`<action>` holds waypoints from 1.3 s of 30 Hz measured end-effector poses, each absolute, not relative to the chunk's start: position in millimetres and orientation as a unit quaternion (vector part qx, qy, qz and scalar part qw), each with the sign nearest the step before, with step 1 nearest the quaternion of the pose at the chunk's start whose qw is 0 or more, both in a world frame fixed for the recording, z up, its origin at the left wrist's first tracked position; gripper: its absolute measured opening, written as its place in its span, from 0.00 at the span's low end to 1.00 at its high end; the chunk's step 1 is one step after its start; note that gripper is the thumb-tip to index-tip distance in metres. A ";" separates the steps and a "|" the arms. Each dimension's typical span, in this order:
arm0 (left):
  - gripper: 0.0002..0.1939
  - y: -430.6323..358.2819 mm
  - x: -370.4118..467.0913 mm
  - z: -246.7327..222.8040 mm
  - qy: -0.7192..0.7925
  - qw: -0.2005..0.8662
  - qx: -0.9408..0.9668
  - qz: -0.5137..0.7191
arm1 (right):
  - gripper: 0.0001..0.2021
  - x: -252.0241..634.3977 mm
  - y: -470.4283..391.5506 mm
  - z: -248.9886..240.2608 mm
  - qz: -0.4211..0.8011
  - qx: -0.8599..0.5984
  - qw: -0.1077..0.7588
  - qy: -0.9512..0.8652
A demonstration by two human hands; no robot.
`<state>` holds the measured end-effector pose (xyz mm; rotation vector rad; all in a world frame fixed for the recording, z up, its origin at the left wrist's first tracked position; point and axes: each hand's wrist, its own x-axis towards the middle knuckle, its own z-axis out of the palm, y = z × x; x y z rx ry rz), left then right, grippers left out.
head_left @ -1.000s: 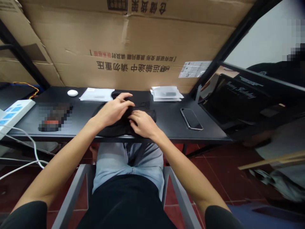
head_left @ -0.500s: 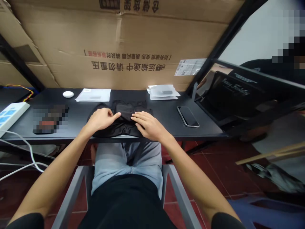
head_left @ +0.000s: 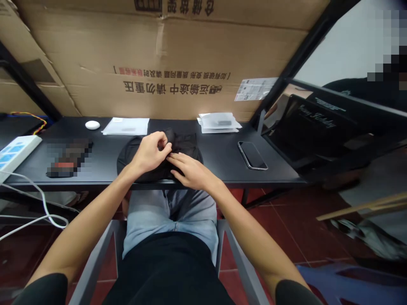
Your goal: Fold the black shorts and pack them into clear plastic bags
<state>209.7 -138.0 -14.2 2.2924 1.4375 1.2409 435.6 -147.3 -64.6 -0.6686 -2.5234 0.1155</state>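
Observation:
A black cloth item (head_left: 127,154) lies bunched on the dark table (head_left: 219,163) near its front edge. My left hand (head_left: 153,149) pinches a raised fold of the cloth between thumb and curled fingers. Just right of it, my right hand (head_left: 187,168) rests on the cloth with its fingers extended and the thumb apart, fingertips close to the left thumb. Part of the cloth is hidden under both hands.
Behind stands a large cardboard sheet (head_left: 178,51). White packets (head_left: 125,126) and more packets (head_left: 219,122) lie along the back, beside a white oval object (head_left: 92,125). A phone (head_left: 252,155) is at right, a power strip (head_left: 19,150) at left. A person (head_left: 359,89) is at far right.
My left hand has moved right and slightly up, lifting a fold of the cloth. My right hand has shifted a little left, so the hands are closer together.

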 end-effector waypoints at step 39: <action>0.14 -135.6 250.6 -33.0 0.409 0.604 0.507 0.460 | 0.23 492.0 -137.7 -47.7 -0.039 -0.234 0.355 -0.904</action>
